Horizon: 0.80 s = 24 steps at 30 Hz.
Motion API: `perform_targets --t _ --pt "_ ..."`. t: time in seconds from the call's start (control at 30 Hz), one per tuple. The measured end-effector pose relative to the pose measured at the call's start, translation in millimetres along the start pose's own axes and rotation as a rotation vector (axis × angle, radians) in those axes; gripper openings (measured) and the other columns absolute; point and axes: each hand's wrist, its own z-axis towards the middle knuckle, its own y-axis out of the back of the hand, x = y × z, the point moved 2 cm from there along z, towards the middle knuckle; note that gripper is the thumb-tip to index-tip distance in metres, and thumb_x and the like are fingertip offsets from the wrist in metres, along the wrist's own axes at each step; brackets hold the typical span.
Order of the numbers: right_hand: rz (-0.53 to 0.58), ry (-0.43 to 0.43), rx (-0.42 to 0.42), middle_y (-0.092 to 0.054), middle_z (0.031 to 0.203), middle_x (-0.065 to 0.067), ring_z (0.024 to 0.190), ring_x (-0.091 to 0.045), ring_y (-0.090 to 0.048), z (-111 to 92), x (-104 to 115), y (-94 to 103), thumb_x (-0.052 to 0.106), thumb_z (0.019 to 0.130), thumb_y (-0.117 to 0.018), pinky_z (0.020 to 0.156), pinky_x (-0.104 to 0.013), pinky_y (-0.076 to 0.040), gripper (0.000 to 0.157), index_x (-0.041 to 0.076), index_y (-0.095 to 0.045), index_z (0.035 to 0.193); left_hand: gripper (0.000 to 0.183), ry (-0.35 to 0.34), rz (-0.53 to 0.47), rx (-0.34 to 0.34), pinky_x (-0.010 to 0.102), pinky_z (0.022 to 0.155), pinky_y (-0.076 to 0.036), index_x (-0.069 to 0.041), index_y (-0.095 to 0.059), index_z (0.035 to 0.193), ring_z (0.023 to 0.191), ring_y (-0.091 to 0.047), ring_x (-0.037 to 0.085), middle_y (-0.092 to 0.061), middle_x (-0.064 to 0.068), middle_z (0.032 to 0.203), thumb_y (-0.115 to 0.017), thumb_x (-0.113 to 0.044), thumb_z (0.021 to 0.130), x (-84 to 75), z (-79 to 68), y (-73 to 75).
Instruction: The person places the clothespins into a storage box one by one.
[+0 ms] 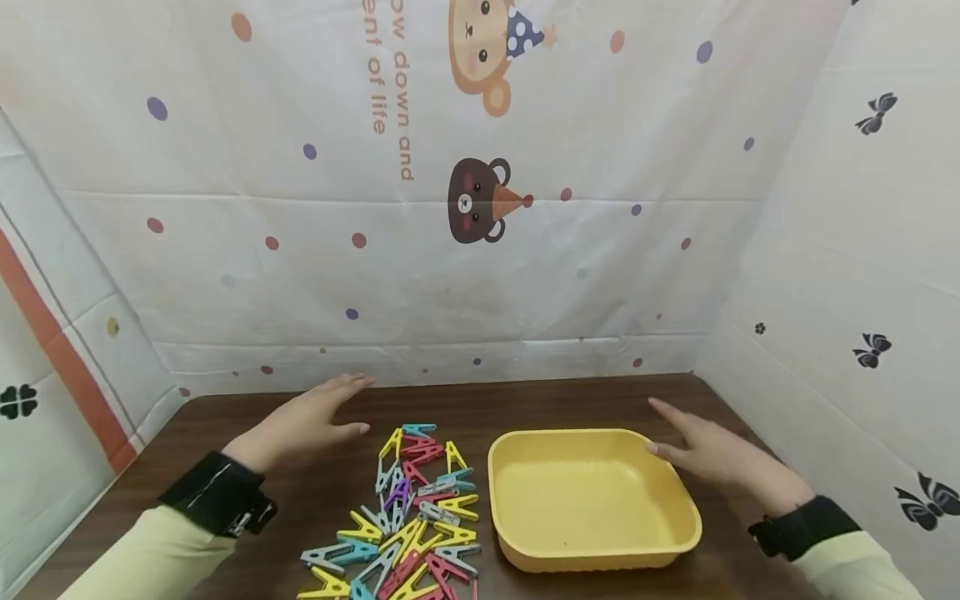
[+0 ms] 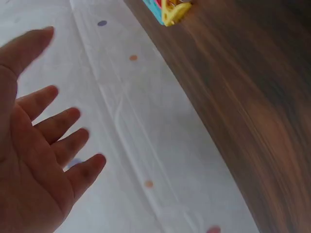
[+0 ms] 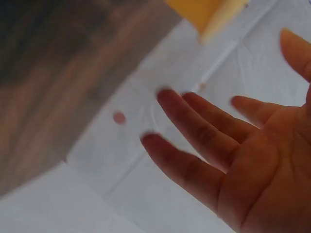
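My left hand [image 1: 303, 423] is held out at the left of the pile of clothespins, its fingers extended and nothing in them. The plastic clothespins [image 1: 405, 546], in yellow, red, blue, grey and purple, lie heaped on the table left of the yellow tray [image 1: 501, 533]. On the tray's right side my right hand [image 1: 712, 450] reaches forward, its thumb overlapping the rim in the head view. The left wrist view shows the left palm [image 2: 34, 179] bare with spread fingers; in the right wrist view the right palm [image 3: 272, 179] is likewise bare.
The dark brown wooden table [image 1: 570, 404] runs back to a white patterned curtain [image 1: 405, 275]. More white cloth hangs along the right side [image 1: 840, 275] and the left side [image 1: 75, 275] of the table.
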Motion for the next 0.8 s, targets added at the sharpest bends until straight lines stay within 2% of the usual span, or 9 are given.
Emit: perform_targets --t 0.03,0.1,0.23,0.27,0.37,0.43,0.57,0.67,0.8 --pt "0.027 -0.017 0.031 -0.061 0.129 -0.035 0.109 -0.046 -0.066 0 -1 -3.8 0.044 0.1 -0.063 0.085 -0.055 -0.056 0.085 -0.009 -0.027 0.156 0.065 -0.002 -0.014 0.019 0.065 0.113 -0.039 -0.008 -0.046 0.153 0.145 -0.043 0.047 -0.047 0.023 0.156 -0.069 -0.034 0.097 -1.3 6.2 -1.3" --pt "0.073 -0.051 0.083 -0.067 0.119 -0.031 0.099 -0.038 -0.07 1 -1 -10.0 0.039 0.1 -0.063 0.08 -0.05 -0.057 0.084 -0.013 -0.025 0.155 0.059 -0.001 -0.029 0.056 0.062 0.112 -0.042 -0.005 -0.051 0.149 0.14 -0.05 0.045 -0.054 0.023 0.151 -0.068 -0.028 0.098 -3.4 19.5 -4.1" --pt "0.167 -0.088 0.111 -0.071 0.106 -0.024 0.081 -0.028 -0.07 3 0 -19.8 0.028 0.101 -0.063 0.067 -0.039 -0.056 0.078 -0.018 -0.026 0.152 0.046 -0.005 -0.025 0.086 0.057 0.106 -0.049 0.001 -0.061 0.137 0.129 -0.06 0.043 -0.064 0.024 0.138 -0.07 -0.016 0.096 -5.2 47.3 -12.5" --pt "0.188 -0.089 0.114 -0.071 0.11 -0.026 0.08 -0.029 -0.071 3 1 -21.4 0.025 0.102 -0.062 0.067 -0.039 -0.057 0.074 -0.019 -0.027 0.151 0.044 -0.001 -0.02 0.099 0.056 0.105 -0.05 0.002 -0.062 0.135 0.126 -0.061 0.042 -0.065 0.024 0.136 -0.071 -0.014 0.095 -5.3 52.9 -15.5" --pt "0.245 -0.091 0.09 -0.07 0.103 -0.017 0.062 -0.019 -0.06 3 2 -26.4 0.015 0.102 -0.059 0.054 -0.03 -0.049 0.064 -0.02 -0.031 0.148 0.04 0.012 -0.027 0.125 0.053 0.103 -0.052 0.002 -0.066 0.131 0.122 -0.064 0.041 -0.068 0.023 0.13 -0.072 -0.009 0.093 -5.8 65.8 -26.0" --pt "0.261 -0.094 0.074 -0.068 0.099 -0.015 0.054 -0.018 -0.054 4 3 -29.3 0.01 0.101 -0.056 0.05 -0.029 -0.046 0.059 -0.02 -0.033 0.146 0.039 0.002 -0.027 0.141 0.051 0.099 -0.055 0.004 -0.067 0.128 0.117 -0.066 0.04 -0.07 0.023 0.126 -0.073 -0.006 0.091 -6.4 72.2 -32.4" --pt "0.216 -0.101 0.031 -0.067 0.113 -0.029 0.063 -0.017 -0.06 6 2 -31.2 0.006 0.101 -0.053 0.054 -0.03 -0.05 0.054 -0.022 -0.036 0.143 0.037 -0.007 -0.022 0.156 0.047 0.092 -0.058 0.005 -0.069 0.123 0.107 -0.07 0.035 -0.073 0.021 0.118 -0.075 -0.004 0.088 -9.6 83.5 -42.8" --pt "0.161 -0.095 0.006 -0.061 0.126 -0.039 0.085 -0.024 -0.07 8 2 -31.5 0.006 0.101 -0.053 0.067 -0.033 -0.056 0.053 -0.023 -0.036 0.142 0.034 0.014 -0.011 0.166 0.045 0.091 -0.059 0.003 -0.072 0.12 0.102 -0.071 0.031 -0.075 0.018 0.114 -0.077 -0.005 0.087 -11.7 90.7 -50.8" --pt "0.136 -0.088 0.004 -0.058 0.13 -0.042 0.103 -0.032 -0.071 8 1 -32.7 0.007 0.103 -0.052 0.077 -0.039 -0.058 0.051 -0.024 -0.036 0.14 0.03 0.053 -0.001 0.182 0.044 0.092 -0.059 0.0 -0.075 0.117 0.1 -0.07 0.027 -0.076 0.015 0.111 -0.077 -0.005 0.087 -14.8 96.7 -60.4"
